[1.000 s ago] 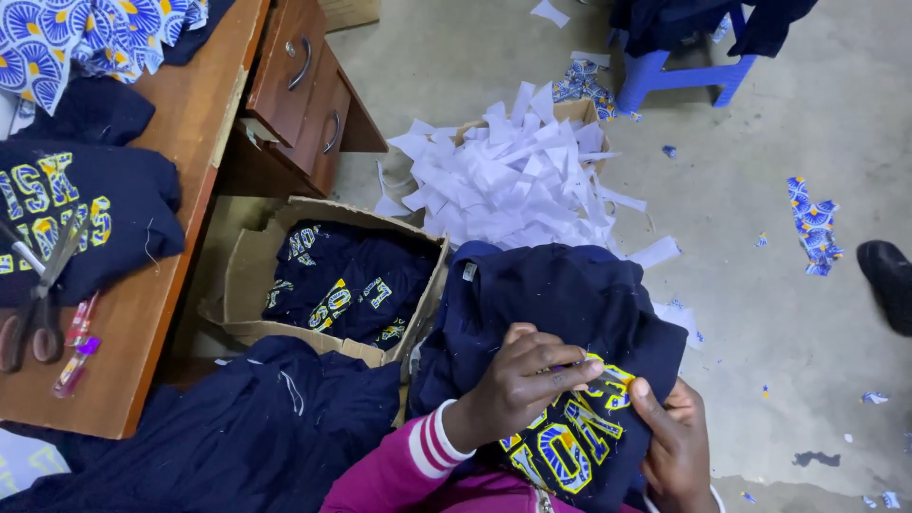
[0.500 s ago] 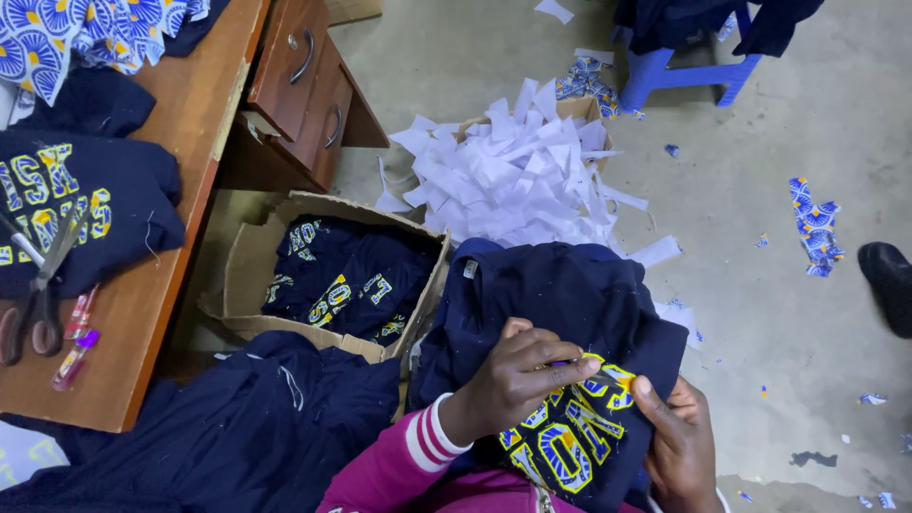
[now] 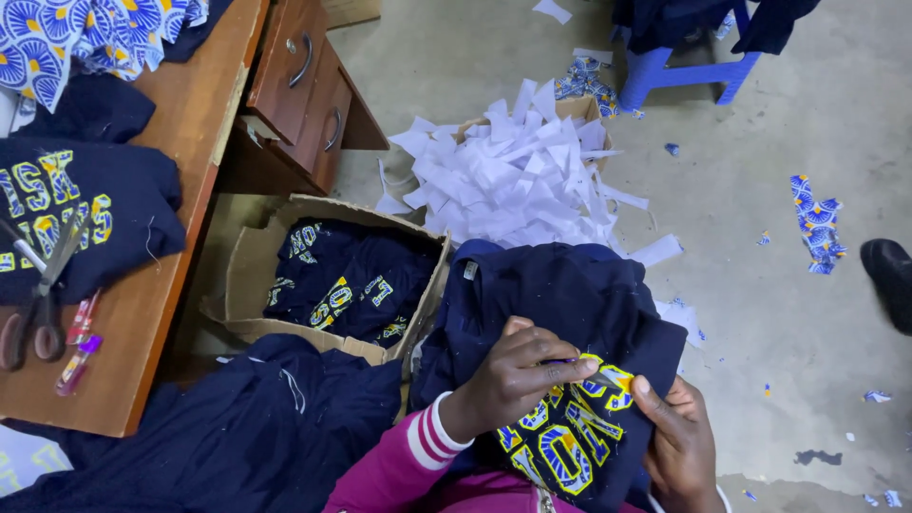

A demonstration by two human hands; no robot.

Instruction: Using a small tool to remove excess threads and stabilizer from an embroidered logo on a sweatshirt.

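Far left, on wooden desk [image 3: 161,285]: scissors [image 3: 38,304] near front edge, small pink-and-purple marker [image 3: 76,347] just beside them, folded navy sweatshirt [image 3: 85,214] with yellow lettering behind, blue-and-yellow patterned cloth [image 3: 66,38] at back corner. Desk drawers [image 3: 304,85] partly pulled out.

Below desk edge: open cardboard box [image 3: 247,275] with more navy garments [image 3: 347,280] inside; loose navy pile [image 3: 237,427] on floor just in front.

Centre: navy sweatshirt in lap [image 3: 560,313], printed yellow letters [image 3: 560,446] facing up. Left hand [image 3: 518,380], pink striped cuff, fingers pressed together, pinching something thin and dark at the letters; cannot tell what, maybe a loose thread or small tool. Right hand [image 3: 679,442] clamped on fabric edge, thumb on top, holding it taut.

Risks, judged: pulling too hard could lift or tear the print; slack fabric from a slipping right hand could spoil the pick; garment hem could slide off the lap onto the dusty floor.

Behind: second box heaped with white paper strips [image 3: 513,171], overflowing. Right: bare concrete floor [image 3: 760,123] with patterned scraps [image 3: 817,223], blue plastic stool [image 3: 679,66] at top, dark shoe [image 3: 888,280] of another person at right edge.
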